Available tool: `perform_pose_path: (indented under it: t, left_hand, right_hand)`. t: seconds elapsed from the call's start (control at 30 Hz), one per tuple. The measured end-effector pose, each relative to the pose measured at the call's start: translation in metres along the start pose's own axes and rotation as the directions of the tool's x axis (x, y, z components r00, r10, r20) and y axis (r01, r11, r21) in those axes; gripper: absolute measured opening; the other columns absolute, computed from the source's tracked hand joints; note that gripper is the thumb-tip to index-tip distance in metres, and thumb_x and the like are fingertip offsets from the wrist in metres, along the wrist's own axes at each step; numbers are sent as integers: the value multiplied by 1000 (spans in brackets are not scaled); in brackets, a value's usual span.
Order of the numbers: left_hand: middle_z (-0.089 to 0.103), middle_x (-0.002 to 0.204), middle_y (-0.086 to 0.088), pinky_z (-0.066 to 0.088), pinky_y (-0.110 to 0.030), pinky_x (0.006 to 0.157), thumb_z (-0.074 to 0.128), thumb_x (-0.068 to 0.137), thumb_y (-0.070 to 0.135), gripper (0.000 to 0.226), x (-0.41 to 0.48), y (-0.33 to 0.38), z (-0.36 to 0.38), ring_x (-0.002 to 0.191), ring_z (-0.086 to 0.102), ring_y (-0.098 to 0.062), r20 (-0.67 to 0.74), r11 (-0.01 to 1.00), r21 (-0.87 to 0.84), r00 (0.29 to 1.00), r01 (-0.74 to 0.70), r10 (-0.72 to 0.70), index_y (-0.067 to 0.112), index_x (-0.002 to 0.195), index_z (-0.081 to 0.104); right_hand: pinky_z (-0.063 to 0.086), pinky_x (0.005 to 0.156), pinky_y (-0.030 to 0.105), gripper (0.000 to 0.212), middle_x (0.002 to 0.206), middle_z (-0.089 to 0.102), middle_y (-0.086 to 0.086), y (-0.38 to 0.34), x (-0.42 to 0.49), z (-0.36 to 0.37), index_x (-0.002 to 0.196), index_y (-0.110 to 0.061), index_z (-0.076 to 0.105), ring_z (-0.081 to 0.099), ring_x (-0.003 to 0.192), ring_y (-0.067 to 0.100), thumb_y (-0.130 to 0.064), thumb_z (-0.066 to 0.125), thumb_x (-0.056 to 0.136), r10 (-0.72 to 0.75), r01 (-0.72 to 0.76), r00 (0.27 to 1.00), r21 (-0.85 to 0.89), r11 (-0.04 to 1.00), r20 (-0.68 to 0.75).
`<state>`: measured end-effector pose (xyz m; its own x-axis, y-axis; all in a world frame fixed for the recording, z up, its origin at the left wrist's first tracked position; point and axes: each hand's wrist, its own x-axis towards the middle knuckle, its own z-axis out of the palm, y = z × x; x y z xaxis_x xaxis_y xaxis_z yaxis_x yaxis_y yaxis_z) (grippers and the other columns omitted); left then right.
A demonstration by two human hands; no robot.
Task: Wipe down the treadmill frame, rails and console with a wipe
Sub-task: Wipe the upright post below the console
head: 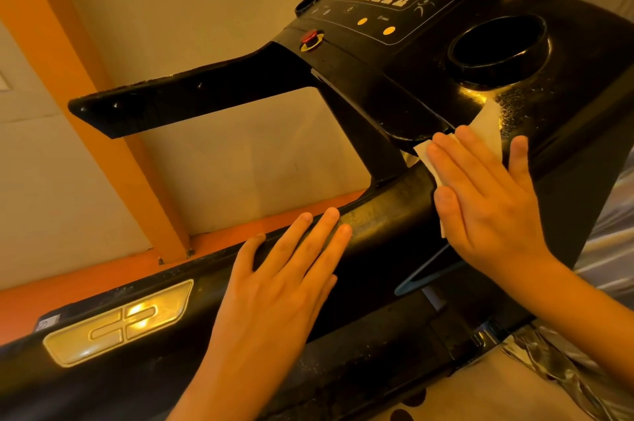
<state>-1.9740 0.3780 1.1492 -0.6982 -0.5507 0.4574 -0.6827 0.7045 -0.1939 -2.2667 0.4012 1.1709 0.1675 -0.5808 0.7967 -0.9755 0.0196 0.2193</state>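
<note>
Head view, hands [284, 283] [487, 201] flat, wipe [488, 122] on console [583, 53]

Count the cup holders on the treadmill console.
2. One cup holder sits on the console's right side, above the wipe; the other at the left end, beyond the red button.

Two bare hands and bare forearms are all of the person that shows. The left hand [284, 283], the one farther from the treadmill console [583, 53], is slender, with long fingers [319, 235] and short nails trimmed close to the tips; faint creases mark its knuckles. The right hand [487, 201], close by the console, has the same build, with low tendon ridges across its back. The left forearm [219, 386] and the right forearm [583, 310] are smooth and uncovered.
</note>
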Motion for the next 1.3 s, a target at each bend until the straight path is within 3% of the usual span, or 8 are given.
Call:
perform_pose_path:
  t: [0.27,0.4,0.57,0.83,1.07,1.3]
  left_hand:
    - [34,162,-5,51,-54,97,31,102,37,56,1,-1,-1,147,34,-26,-4,1000,-7,1000,-11,11,19,154,41]
    - [37,160,-5,55,-54,92,33,99,37,58,4,-7,-4,146,36,-26,26,999,-22,999,-47,48,19,153,44]
    - [43,157,-3,58,-50,86,34,96,38,59,7,-10,-9,139,47,-25,66,996,-30,995,-79,81,20,149,49]
    - [42,157,-2,57,-54,87,36,93,37,60,8,-7,-5,141,37,-21,38,996,-73,998,-46,49,20,149,50]
    - [48,153,-4,56,-59,78,35,86,36,64,16,-9,2,136,45,-25,70,990,-119,994,-81,89,18,144,55]
    - [48,153,-8,52,-55,80,34,86,33,64,18,-10,5,135,50,-30,91,986,-106,986,-132,142,11,140,60]
  right_hand:
    - [-2,127,47,52,155,47,15,-14,-4,4,149,-4,48,38,148,35,-32,26,111,-10,9,1000,45,999,12]
    - [-1,127,49,52,156,46,15,-22,-3,3,150,-4,47,36,150,34,-30,26,111,57,-57,998,71,996,5]
    - [-3,127,47,50,155,47,15,-28,-5,3,149,-5,49,38,148,33,-30,31,109,-25,23,999,65,998,29]
    - [-2,126,50,50,153,51,11,-34,4,8,144,-5,56,37,149,30,-29,28,110,182,-176,982,103,979,-49]
    - [-10,126,40,52,161,40,4,-63,3,8,153,-11,46,25,155,22,-32,26,109,437,-433,899,128,892,-8]
    - [-16,125,35,54,171,5,-9,-119,-9,14,162,-24,11,-6,158,11,-40,18,110,721,-697,692,307,648,49]
